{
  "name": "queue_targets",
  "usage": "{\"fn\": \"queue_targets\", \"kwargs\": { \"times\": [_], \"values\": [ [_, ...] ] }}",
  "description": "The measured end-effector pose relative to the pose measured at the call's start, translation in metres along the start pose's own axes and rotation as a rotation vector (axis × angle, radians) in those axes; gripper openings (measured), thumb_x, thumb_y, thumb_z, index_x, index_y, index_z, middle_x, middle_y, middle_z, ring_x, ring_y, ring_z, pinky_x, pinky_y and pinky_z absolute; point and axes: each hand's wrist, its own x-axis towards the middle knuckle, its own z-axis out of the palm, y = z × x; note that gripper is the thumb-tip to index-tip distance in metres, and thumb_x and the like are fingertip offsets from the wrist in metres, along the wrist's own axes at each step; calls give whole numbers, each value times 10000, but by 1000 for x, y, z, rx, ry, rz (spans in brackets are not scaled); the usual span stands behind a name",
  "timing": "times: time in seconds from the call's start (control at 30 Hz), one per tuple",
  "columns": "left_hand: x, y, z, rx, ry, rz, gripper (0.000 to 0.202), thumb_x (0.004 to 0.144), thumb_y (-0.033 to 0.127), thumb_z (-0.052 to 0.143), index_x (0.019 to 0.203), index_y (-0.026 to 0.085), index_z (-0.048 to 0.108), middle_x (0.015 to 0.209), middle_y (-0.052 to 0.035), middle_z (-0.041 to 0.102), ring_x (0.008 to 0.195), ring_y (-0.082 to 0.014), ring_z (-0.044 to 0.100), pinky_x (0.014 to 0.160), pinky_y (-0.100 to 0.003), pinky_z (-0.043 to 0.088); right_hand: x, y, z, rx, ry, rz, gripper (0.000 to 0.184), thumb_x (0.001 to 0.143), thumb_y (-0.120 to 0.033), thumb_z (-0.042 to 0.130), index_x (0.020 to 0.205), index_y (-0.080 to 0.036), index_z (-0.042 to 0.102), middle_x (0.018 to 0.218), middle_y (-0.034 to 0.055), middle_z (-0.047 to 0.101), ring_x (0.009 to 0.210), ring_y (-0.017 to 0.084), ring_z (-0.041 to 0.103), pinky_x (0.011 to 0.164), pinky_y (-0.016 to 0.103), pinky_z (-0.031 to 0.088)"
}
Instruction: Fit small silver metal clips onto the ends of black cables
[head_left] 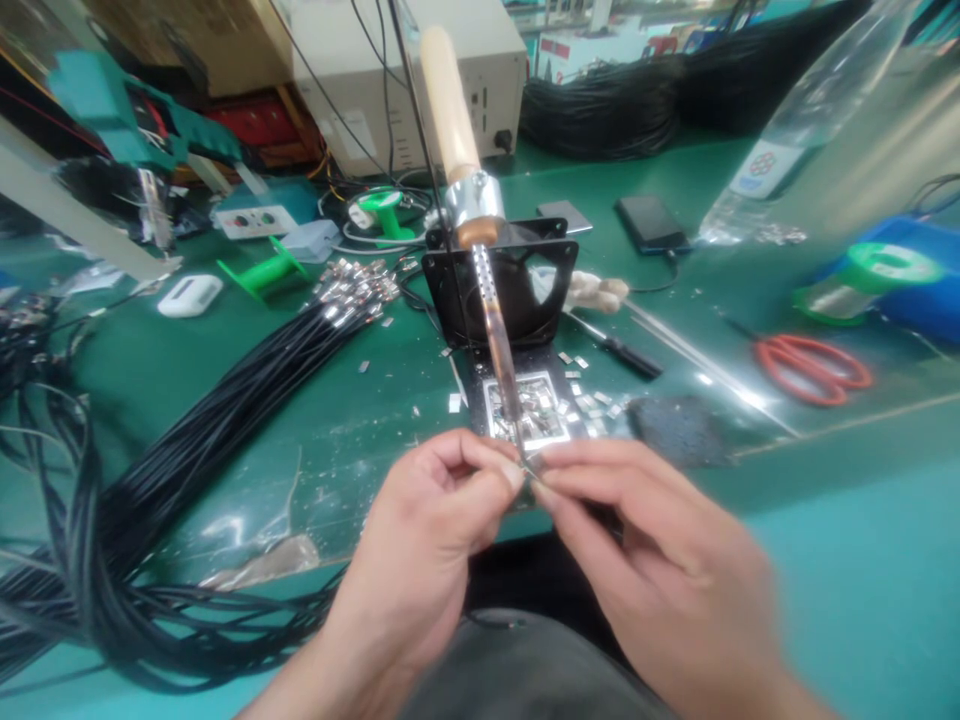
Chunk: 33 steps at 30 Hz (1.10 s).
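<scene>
My left hand (pixel 431 545) and my right hand (pixel 652 560) meet at the table's front edge, both pinched on a small metal piece (pixel 529 478) between the fingertips. The piece sits right at the tip of a fixed soldering iron (pixel 495 330) with a wooden handle, which slants down from above. Just behind the fingers lies a small black tray (pixel 525 412) with several silver metal tabs. A black wire seems to run from the piece below my hands, though I cannot see it well.
A thick bundle of black cables (pixel 225 410) with metal ends fans across the left. Red scissors (pixel 814 365), a solder spool (pixel 862 280), a screwdriver (pixel 622 352), a phone (pixel 651 224), green spools (pixel 262 272) and a beige machine (pixel 409 75) stand behind on the green mat.
</scene>
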Motion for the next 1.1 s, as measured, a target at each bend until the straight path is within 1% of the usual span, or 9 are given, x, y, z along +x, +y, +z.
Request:
{"fn": "queue_targets", "kwargs": {
  "times": [0.17,0.47,0.7,0.83,1.1],
  "values": [
    [0,2,1,-7,1,-3,170,691,121,775,591,160,643,674,34,632,493,-40,356,454,-215,251,-1,0,1,15,2,6,136,904,-69,739,901,-191,800,1008,14,837,875,106,802,921,163,642],
    [1,1,-1,-10,-11,6,174,703,117,769,594,159,641,661,39,623,496,-40,363,454,-207,257,0,2,-1,9,-1,7,145,904,-56,742,916,-187,803,1017,10,834,893,91,795,935,138,621],
    [0,1,-1,-14,-17,8,167,698,117,770,591,162,650,667,44,624,487,-36,361,446,-198,263,0,1,1,27,-2,2,132,906,-59,742,901,-176,803,1011,11,831,908,69,787,962,89,580],
    [0,1,-1,-17,-10,1,162,699,124,780,597,160,660,691,37,645,483,-33,365,441,-195,264,-1,1,1,28,6,4,132,907,-59,745,905,-178,804,1020,12,831,913,74,786,964,99,586],
    [1,-3,-2,-19,-8,-8,173,698,147,803,606,154,656,664,35,631,497,-41,373,449,-188,278,-5,1,3,26,-6,12,124,917,-82,740,914,-189,802,1013,9,828,892,84,787,950,120,605]
  ]
}}
